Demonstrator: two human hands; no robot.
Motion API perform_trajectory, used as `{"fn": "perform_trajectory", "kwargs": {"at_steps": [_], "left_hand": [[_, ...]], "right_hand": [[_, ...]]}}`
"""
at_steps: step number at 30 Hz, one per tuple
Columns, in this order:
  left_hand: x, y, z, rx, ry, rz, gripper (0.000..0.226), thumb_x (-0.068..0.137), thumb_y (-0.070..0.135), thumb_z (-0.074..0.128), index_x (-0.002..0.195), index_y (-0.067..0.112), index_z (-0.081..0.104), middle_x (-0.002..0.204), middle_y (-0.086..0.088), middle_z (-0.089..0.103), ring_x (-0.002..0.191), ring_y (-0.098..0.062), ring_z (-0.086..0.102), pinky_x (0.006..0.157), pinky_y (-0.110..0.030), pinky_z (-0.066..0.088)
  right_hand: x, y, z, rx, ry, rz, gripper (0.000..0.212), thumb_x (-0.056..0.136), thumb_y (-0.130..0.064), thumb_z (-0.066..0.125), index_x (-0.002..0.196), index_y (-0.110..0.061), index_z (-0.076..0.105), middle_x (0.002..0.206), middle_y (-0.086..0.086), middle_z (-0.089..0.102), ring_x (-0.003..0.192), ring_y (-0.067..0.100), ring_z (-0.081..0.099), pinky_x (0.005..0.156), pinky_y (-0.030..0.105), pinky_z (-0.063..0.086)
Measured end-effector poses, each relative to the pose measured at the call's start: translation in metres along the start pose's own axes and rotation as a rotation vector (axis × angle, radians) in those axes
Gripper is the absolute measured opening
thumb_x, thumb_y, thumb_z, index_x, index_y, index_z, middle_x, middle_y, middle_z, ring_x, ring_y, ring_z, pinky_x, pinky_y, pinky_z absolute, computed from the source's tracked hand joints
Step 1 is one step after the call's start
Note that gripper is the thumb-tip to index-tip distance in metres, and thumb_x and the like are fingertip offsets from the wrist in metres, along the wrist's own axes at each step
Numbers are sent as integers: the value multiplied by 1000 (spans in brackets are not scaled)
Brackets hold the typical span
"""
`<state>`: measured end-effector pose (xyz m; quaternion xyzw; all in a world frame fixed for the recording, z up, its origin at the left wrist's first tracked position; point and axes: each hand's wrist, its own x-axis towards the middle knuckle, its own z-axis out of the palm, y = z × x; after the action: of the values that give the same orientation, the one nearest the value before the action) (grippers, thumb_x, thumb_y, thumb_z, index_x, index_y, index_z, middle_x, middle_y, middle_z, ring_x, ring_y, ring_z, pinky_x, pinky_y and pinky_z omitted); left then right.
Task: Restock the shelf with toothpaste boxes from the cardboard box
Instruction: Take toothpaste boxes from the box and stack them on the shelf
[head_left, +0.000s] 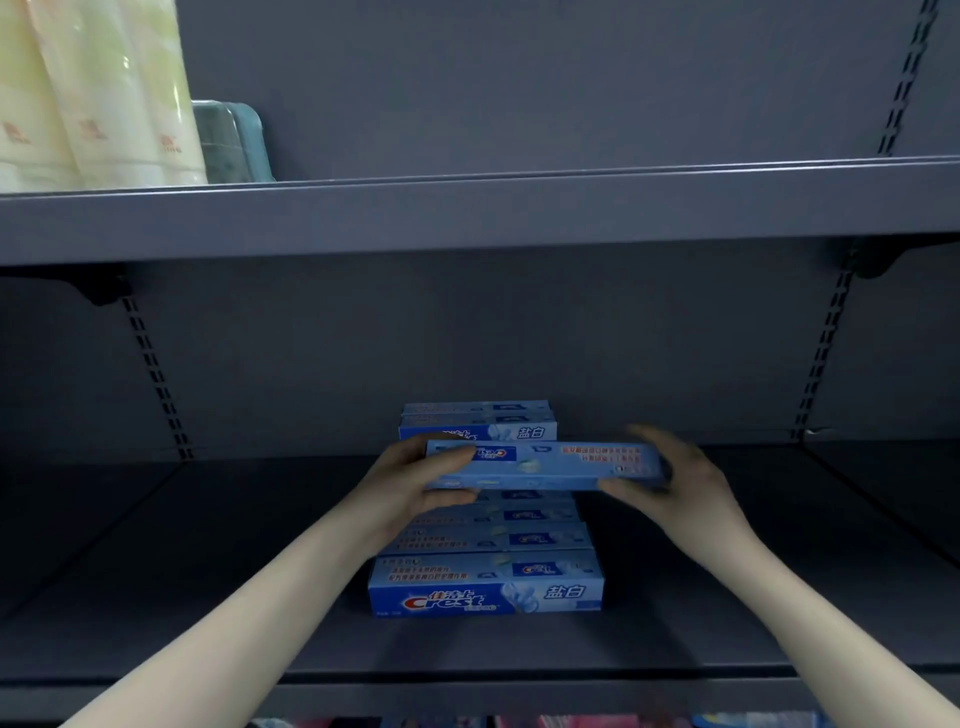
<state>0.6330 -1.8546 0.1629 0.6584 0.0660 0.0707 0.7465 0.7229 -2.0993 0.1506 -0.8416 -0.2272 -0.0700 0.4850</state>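
I hold one toothpaste box (543, 465) level above the row of boxes (485, 582) lying on the grey shelf (156, 597). My left hand (415, 480) has its fingers (452, 457) clamped round the left end; my right hand (680, 478) grips the right end. A further stack (478, 421) stands behind.

Toothpaste box (545, 466) between both hands

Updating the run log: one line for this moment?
left hand, right hand: hold toothpaste box | above shelved boxes | not placed
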Motion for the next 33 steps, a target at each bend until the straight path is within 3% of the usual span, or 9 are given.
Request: {"fn": "perform_trajectory", "kwargs": {"at_steps": [3, 6, 10, 13, 17, 22, 26, 28, 33], "left_hand": [[1, -2, -1, -86, 26, -20, 28, 69, 12, 71, 96, 7, 66, 101, -12, 70, 90, -26, 69, 73, -30, 58], [3, -2, 4, -44, 20, -33, 22, 75, 4, 69, 95, 8, 63, 102, -14, 67, 88, -28, 68, 73, -31, 58], [4, -2, 15, 219, -66, -12, 48, 65, 20, 75, 111, 21, 63, 113, -8, 64, 101, -23, 64, 84, -32, 53], [7, 1, 31, 310, -122, 13, 55, 66, 23, 73, 120, 29, 60, 113, -8, 65, 103, -19, 63, 86, -30, 50], [11, 7, 50, 237, -151, 44, 42, 81, 13, 70, 120, 23, 57, 111, -8, 67, 99, -16, 66, 80, -23, 54], [16, 9, 53, 174, -63, 68, 43, 79, 16, 73, 118, 16, 55, 110, -8, 68, 94, -15, 68, 73, -23, 56], [18, 2, 56, 92, -31, 45, 40, 78, 14, 73, 114, 16, 56, 105, -7, 70, 91, -17, 70, 75, -30, 57], [20, -2, 56, 79, -40, 40, 35, 80, 15, 72, 112, 14, 57, 102, -8, 71, 92, -21, 70, 82, -37, 57], [27, -7, 46, -15, 1, 41, 39, 83, 20, 68, 118, 7, 57, 105, -11, 71, 96, -24, 68, 82, -35, 57]], "right_hand": [[4, -1, 4, 274, 41, 146, 43, 80, -27, 70, 118, -16, 55, 103, 2, 66, 86, 17, 65, 76, 28, 53], [11, -8, 7, 598, 51, 257, 24, 86, -18, 64, 108, -11, 60, 102, 7, 68, 86, 21, 69, 69, 24, 58], [20, -23, 13, 955, -6, 375, 27, 87, -12, 62, 113, -4, 59, 108, 12, 68, 98, 22, 66, 80, 30, 56], [20, -35, 29, 899, -170, 350, 30, 92, -17, 56, 119, -7, 57, 107, 11, 70, 98, 23, 67, 87, 34, 53], [16, -48, 41, 747, -269, 199, 30, 96, -27, 48, 126, -25, 56, 109, 2, 70, 99, 17, 67, 84, 32, 54], [8, -41, 41, 601, -358, 45, 41, 93, -40, 48, 133, -35, 48, 126, -11, 61, 113, 5, 59, 98, 31, 46], [3, -35, 38, 389, -472, -60, 73, 79, -20, 72, 139, -39, 36, 128, -21, 55, 115, -8, 52, 90, 10, 45], [4, -32, 40, 270, -491, -59, 90, 70, -12, 79, 141, -40, 31, 130, -16, 52, 117, -2, 51, 89, 12, 46], [5, -24, 37, 119, -344, -61, 70, 75, -5, 67, 126, -47, 44, 114, -7, 44, 103, 2, 49, 74, 10, 42]]}}
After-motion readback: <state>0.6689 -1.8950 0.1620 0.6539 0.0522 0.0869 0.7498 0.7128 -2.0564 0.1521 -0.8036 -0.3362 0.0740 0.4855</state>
